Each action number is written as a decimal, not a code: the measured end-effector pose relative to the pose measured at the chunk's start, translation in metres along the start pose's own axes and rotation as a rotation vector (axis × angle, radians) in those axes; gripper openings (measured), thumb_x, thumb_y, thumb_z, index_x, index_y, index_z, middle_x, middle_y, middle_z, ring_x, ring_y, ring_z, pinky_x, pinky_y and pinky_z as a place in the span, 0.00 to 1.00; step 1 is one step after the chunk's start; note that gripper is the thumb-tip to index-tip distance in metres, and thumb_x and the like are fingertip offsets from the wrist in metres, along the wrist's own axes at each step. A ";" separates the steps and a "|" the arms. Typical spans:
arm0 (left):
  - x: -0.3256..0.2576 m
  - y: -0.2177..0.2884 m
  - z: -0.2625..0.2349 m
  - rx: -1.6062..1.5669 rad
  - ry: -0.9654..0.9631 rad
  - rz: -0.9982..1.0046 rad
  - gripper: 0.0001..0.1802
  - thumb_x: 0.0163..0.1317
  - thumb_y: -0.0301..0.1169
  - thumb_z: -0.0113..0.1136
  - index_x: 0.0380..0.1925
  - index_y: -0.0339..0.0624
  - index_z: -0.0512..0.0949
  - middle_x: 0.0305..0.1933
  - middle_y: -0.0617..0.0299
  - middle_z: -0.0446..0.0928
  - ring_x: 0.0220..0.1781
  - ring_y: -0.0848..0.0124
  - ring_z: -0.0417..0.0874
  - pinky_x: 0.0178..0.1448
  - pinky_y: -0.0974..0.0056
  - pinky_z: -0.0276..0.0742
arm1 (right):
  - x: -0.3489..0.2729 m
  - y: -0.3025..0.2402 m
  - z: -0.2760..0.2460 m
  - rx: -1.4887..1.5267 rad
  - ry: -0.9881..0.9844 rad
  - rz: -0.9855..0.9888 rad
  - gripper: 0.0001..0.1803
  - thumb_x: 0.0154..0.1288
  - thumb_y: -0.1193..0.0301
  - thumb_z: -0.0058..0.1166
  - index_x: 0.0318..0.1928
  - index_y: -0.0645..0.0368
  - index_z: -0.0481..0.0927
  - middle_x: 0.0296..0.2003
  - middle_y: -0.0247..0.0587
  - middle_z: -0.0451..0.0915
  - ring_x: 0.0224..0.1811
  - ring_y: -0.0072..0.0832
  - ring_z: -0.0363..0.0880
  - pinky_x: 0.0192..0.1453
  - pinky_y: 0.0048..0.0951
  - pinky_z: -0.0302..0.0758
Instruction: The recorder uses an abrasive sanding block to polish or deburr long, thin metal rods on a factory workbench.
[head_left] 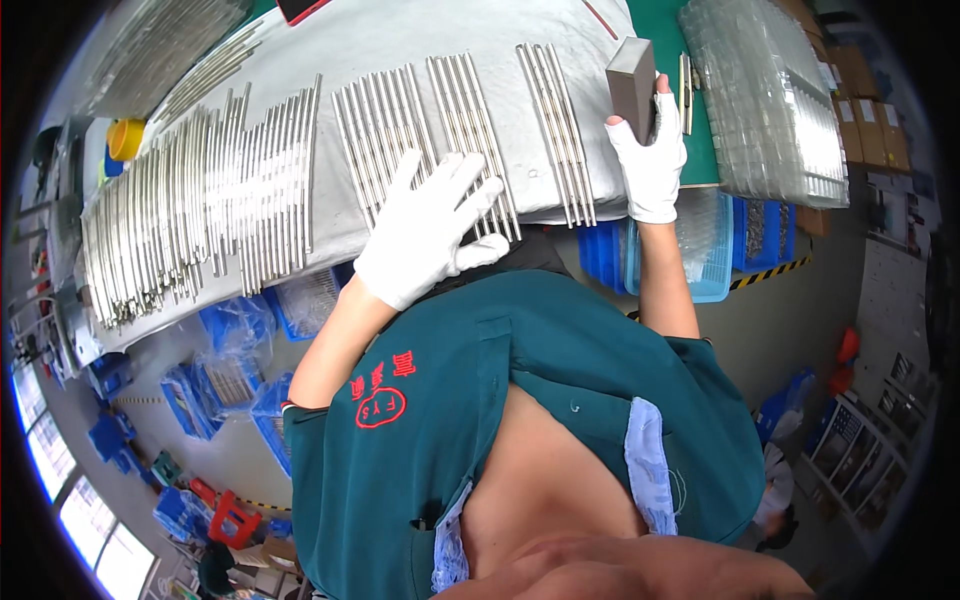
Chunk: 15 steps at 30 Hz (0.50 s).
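The left hand (425, 235), gloved white, lies flat with fingers spread on a group of metal rods (440, 140) laid on the grey cloth (400, 40) covering the desk. To the right of those rods, the right hand (650, 150) grips a grey block (632, 85) upright at the cloth's edge.

Clear plastic bags (770, 100): stacked at right end of bench, transparent, glossy.
Cardboard boxes (868, 120): row beyond bags, brown, white labels on faces.
Bagged parts (228, 378): clear packets in blue bins, floor lower left.
Posters (870, 440): rectangular sheets, far right.
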<state>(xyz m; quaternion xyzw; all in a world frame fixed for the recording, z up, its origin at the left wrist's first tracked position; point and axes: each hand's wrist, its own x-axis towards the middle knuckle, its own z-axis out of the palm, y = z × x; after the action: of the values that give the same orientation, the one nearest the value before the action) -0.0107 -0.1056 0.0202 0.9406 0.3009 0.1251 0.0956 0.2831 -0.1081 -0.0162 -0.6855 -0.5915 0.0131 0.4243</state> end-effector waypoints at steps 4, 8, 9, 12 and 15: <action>0.016 0.004 0.007 -0.049 0.008 0.086 0.37 0.60 0.61 0.51 0.61 0.48 0.73 0.62 0.50 0.72 0.64 0.53 0.73 0.70 0.39 0.58 | -0.001 0.000 0.002 -0.011 0.008 -0.018 0.45 0.53 0.57 0.71 0.67 0.65 0.66 0.63 0.52 0.72 0.62 0.45 0.74 0.64 0.36 0.72; 0.023 0.008 0.012 -0.074 0.007 0.109 0.37 0.60 0.61 0.51 0.61 0.47 0.72 0.64 0.51 0.71 0.64 0.53 0.72 0.69 0.38 0.58 | -0.001 -0.001 0.000 0.010 -0.008 0.018 0.45 0.53 0.57 0.71 0.67 0.65 0.66 0.63 0.51 0.72 0.62 0.45 0.74 0.65 0.36 0.71; 0.023 0.008 0.012 -0.080 0.025 0.107 0.37 0.60 0.61 0.50 0.60 0.47 0.73 0.63 0.50 0.72 0.64 0.53 0.73 0.69 0.38 0.58 | -0.001 -0.001 0.000 0.006 -0.007 0.018 0.46 0.52 0.57 0.71 0.67 0.65 0.66 0.63 0.51 0.72 0.62 0.45 0.74 0.65 0.36 0.71; 0.017 0.006 0.006 -0.065 -0.005 0.078 0.37 0.60 0.61 0.51 0.61 0.47 0.73 0.63 0.50 0.72 0.64 0.53 0.73 0.69 0.38 0.57 | 0.000 -0.002 -0.001 0.022 -0.010 0.041 0.46 0.52 0.57 0.72 0.67 0.65 0.66 0.63 0.52 0.72 0.62 0.45 0.74 0.65 0.35 0.71; 0.005 0.003 0.000 -0.069 0.003 0.034 0.36 0.60 0.60 0.54 0.60 0.47 0.74 0.62 0.50 0.73 0.64 0.52 0.74 0.71 0.39 0.55 | -0.001 0.000 -0.001 0.036 -0.006 0.049 0.47 0.52 0.57 0.72 0.67 0.66 0.66 0.63 0.53 0.72 0.62 0.45 0.74 0.64 0.36 0.71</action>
<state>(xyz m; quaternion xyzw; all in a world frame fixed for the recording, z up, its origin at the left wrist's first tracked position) -0.0053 -0.1054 0.0222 0.9416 0.2804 0.1383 0.1253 0.2832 -0.1093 -0.0162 -0.6919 -0.5756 0.0360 0.4344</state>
